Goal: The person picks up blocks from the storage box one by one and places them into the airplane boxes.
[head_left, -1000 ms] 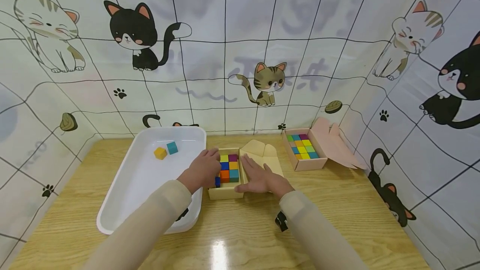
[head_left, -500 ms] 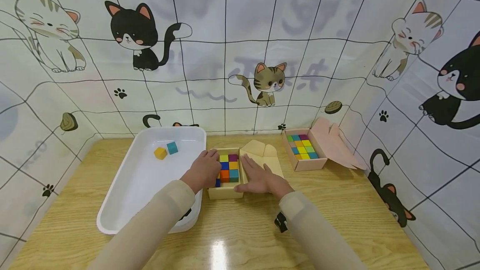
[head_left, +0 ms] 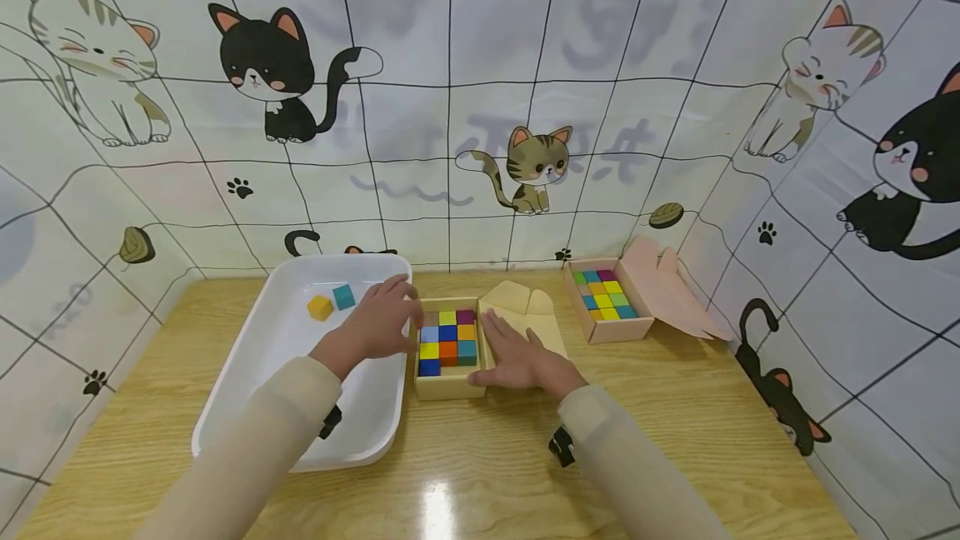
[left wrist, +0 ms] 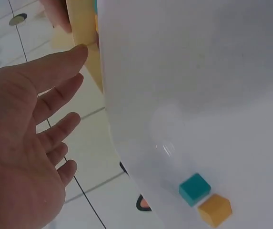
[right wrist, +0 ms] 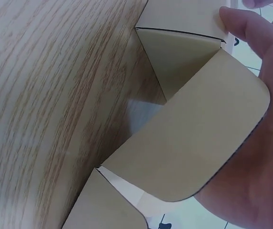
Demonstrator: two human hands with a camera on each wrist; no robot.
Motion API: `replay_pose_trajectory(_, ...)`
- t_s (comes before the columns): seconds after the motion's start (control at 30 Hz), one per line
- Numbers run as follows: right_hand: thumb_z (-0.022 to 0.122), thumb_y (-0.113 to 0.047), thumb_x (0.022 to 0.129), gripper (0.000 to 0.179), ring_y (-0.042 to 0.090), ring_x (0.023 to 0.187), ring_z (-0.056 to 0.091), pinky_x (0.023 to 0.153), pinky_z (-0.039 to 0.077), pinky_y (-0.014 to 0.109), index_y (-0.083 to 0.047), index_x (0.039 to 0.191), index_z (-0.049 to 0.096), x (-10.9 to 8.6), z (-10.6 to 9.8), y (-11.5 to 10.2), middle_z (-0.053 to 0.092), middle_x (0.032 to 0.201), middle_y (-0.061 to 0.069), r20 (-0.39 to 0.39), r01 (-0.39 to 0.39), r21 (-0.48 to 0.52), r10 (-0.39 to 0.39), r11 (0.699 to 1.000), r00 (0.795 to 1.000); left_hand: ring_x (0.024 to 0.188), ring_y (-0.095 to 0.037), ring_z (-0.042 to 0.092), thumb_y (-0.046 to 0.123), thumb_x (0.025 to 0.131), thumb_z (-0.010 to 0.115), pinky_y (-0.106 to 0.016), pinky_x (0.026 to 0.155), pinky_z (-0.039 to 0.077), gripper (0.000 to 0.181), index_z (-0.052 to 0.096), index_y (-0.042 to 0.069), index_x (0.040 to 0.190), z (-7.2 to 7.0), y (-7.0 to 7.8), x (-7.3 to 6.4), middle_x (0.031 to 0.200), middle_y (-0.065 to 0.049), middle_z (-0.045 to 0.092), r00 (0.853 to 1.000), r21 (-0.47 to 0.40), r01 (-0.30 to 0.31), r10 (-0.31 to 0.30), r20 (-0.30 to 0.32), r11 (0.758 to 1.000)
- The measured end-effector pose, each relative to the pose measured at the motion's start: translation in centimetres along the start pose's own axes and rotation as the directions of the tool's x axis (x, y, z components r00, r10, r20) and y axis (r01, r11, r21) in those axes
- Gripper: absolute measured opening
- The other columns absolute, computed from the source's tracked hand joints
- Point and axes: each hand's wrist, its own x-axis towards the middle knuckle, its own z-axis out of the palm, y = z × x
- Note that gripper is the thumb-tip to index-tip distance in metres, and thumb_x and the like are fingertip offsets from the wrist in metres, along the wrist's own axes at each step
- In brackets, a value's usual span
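My left hand (head_left: 378, 319) hovers above the right rim of a white tray (head_left: 258, 369), beside an open pale-yellow cardboard box (head_left: 452, 391). In the left wrist view its fingers are relaxed and apart, with nothing between them. Coloured cubes fill most of the box in rows, among them an orange cube (head_left: 447, 351) and a dark blue cube (head_left: 430, 367); a gap shows at the near end. My right hand (head_left: 521, 357) rests with spread fingers along the box's right side, over its folded-out lid (head_left: 550, 325). In the right wrist view, the thumb (right wrist: 243, 24) touches the box near a corner.
A yellow cube (head_left: 320, 307) and a teal cube (head_left: 343, 297) lie at the tray's far end. Behind on the right stands a pink box (head_left: 622, 330) of coloured cubes, its lid (head_left: 667, 290) folded open. Cat-patterned cloth (head_left: 420, 107) bounds the wooden table (head_left: 495, 473).
My left hand has lifted out of the yellow box and moved left over the tray's edge, uncovering the left column of cubes. The right hand stays put.
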Motion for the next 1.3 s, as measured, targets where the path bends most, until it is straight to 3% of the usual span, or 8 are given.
replay_pose_trajectory(0.23,0.053,-0.064,0.087,0.102,0.024,0.154,0.0,0.121,0.004,0.062,-0.013,0.157,-0.001,-0.5,-0.3,0.3,-0.003,0.166,0.005,0.0,0.001,-0.02,-0.001,1.0,1.0,0.143,-0.042,0.025,0.023,0.077,0.081,-0.064,0.114,0.024,0.022,0.072,0.015,0.095,-0.9,-5.5,-1.9,0.13,-0.016,0.055,0.984,-0.023,0.12,-0.122,-0.13,0.993)
replay_pose_trajectory(0.4,0.053,-0.063,0.088,0.101,0.025,0.154,0.001,0.12,0.004,0.063,-0.013,0.157,-0.001,-0.8,-0.4,0.6,-0.003,0.166,0.005,0.0,0.001,-0.027,-0.001,1.0,1.0,0.141,-0.046,0.023,0.023,0.079,0.078,-0.067,0.111,0.025,0.028,0.071,0.009,0.102,-0.5,-8.8,-2.9,0.128,-0.02,0.053,0.971,-0.018,0.197,-0.197,-0.133,0.98)
replay_pose_trajectory(0.57,0.053,-0.063,0.088,0.102,0.026,0.154,0.002,0.12,0.004,0.063,-0.013,0.157,-0.001,-1.0,-0.3,0.7,-0.002,0.166,0.006,-0.001,0.0,-0.023,0.0,1.0,1.0,0.138,-0.048,0.023,0.022,0.082,0.072,-0.069,0.111,0.024,0.035,0.069,0.002,0.111,-0.1,-10.9,-3.3,0.129,-0.025,0.051,0.946,-0.01,0.301,-0.299,-0.123,0.954)
replay_pose_trajectory(0.83,0.055,-0.062,0.087,0.102,0.024,0.154,0.004,0.12,0.005,0.063,-0.013,0.158,0.0,-1.0,0.0,0.2,0.0,0.166,0.006,-0.01,0.007,-0.013,-0.007,1.0,1.0,0.125,-0.049,0.032,0.019,0.085,0.066,-0.069,0.108,0.029,0.04,0.063,-0.01,0.112,1.0,-12.3,-3.2,0.126,-0.032,0.048,0.903,-0.021,0.413,-0.412,-0.12,0.91)
replay_pose_trajectory(1.17,0.054,-0.062,0.087,0.102,0.023,0.154,0.003,0.121,0.005,0.062,-0.014,0.158,-0.001,-1.0,0.2,0.3,-0.002,0.166,0.005,-0.008,-0.003,-0.011,0.002,1.0,1.0,0.118,-0.049,0.037,0.025,0.09,0.063,-0.066,0.102,0.036,0.041,0.063,-0.013,0.105,2.6,-13.0,-2.7,0.124,-0.035,0.047,0.876,-0.001,0.47,-0.466,-0.122,0.883)
replay_pose_trajectory(1.3,0.054,-0.063,0.088,0.102,0.023,0.154,0.002,0.121,0.004,0.062,-0.014,0.157,-0.002,-1.1,0.2,0.5,-0.003,0.166,0.004,-0.004,-0.01,-0.011,0.009,1.0,1.0,0.116,-0.048,0.038,0.026,0.091,0.064,-0.065,0.099,0.038,0.039,0.064,-0.012,0.101,3.2,-13.1,-2.4,0.12,-0.033,0.049,0.87,0.01,0.475,-0.468,-0.157,0.88)
